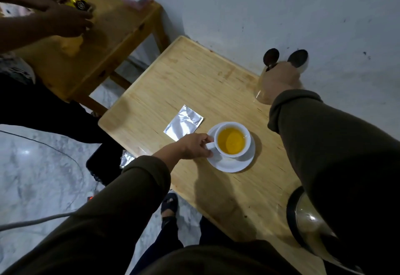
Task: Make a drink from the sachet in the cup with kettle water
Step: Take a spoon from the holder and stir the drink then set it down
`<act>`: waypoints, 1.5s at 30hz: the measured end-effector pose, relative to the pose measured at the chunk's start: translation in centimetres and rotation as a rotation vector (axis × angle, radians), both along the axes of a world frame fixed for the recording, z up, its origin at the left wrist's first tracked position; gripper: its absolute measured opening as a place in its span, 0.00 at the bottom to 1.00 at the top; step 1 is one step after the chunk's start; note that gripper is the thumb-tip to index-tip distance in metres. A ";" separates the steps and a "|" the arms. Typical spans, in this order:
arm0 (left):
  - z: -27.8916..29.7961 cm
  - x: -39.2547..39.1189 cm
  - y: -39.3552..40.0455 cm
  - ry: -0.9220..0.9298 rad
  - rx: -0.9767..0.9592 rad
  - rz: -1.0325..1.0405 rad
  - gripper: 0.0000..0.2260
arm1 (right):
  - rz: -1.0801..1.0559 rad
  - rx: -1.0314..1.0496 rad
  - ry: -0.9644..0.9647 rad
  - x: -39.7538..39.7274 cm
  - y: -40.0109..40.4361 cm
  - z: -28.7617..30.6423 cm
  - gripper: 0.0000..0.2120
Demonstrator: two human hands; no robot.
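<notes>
The left hand (194, 146) pinches the handle of the white cup (232, 139), steadying it on its saucer (232, 164); the cup holds amber drink. The right hand (279, 80) reaches into a glass spoon holder (263, 95), its grip hidden, likely for stirring. The opened foil sachet (184, 123) lies just beside; the kettle (307, 220) stands at the near table (194, 75) edge.

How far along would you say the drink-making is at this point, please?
Mostly done: the cup on its saucer holds yellow liquid, the silver sachet lies flat beside it, and the kettle stands at the table's near edge. In hand: the left hand grips the cup handle, while the right hand reaches into a holder with two spoons. Left: probably stirring.
</notes>
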State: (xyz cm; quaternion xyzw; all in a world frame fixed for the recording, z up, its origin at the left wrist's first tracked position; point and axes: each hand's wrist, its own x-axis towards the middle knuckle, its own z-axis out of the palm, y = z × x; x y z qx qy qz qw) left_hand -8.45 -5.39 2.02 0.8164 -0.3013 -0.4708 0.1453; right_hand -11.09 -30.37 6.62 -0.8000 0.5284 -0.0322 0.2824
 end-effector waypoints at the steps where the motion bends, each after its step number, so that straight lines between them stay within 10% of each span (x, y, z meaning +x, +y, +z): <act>1: 0.0 -0.1 0.0 -0.005 -0.004 -0.002 0.20 | 0.009 -0.017 0.007 -0.1 0.0 0.0 0.19; 20: 0.9 -2.2 0.7 -0.051 -0.130 0.043 0.20 | 0.007 -0.461 -0.193 -2.1 4.7 8.0 0.13; 31: 0.2 -2.5 1.7 0.067 -0.227 0.090 0.18 | -0.301 -0.101 -0.099 -6.8 14.7 6.3 0.12; 45: -0.1 -1.2 2.0 0.019 -0.272 -0.070 0.18 | -0.614 0.622 -0.745 -8.6 21.4 6.3 0.10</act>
